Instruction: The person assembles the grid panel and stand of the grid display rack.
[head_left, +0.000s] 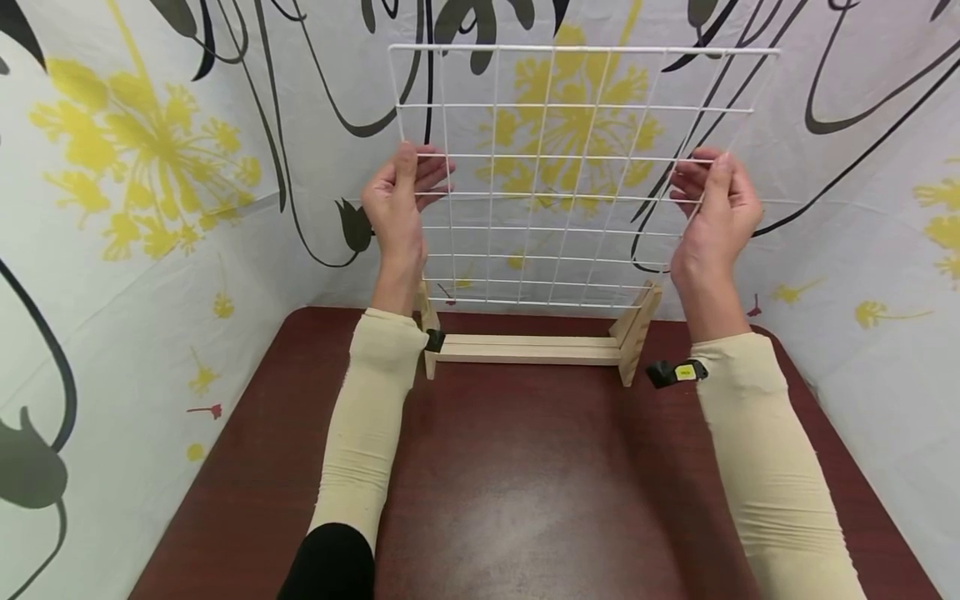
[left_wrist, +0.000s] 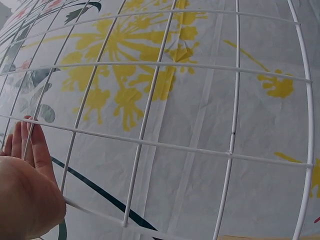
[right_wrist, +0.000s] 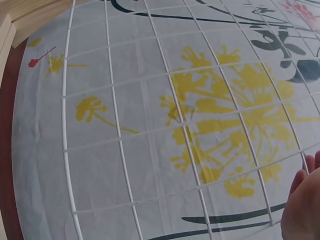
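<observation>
A white wire grid panel is held up in front of me, tilted, its lower edge close to a wooden stand. My left hand grips its left side, thumb on the near face and fingers behind. On the opposite side my right hand holds the edge the same way. Whether the lower edge touches the stand's uprights, I cannot tell. The left wrist view shows the wires up close with part of the left hand; the right wrist view shows the right hand at the border.
The stand is on a dark red-brown table, near its back edge. A white cloth printed with yellow flowers and dark stems hangs behind the table and along its sides. Dark wrist cameras are strapped at the sleeve cuffs.
</observation>
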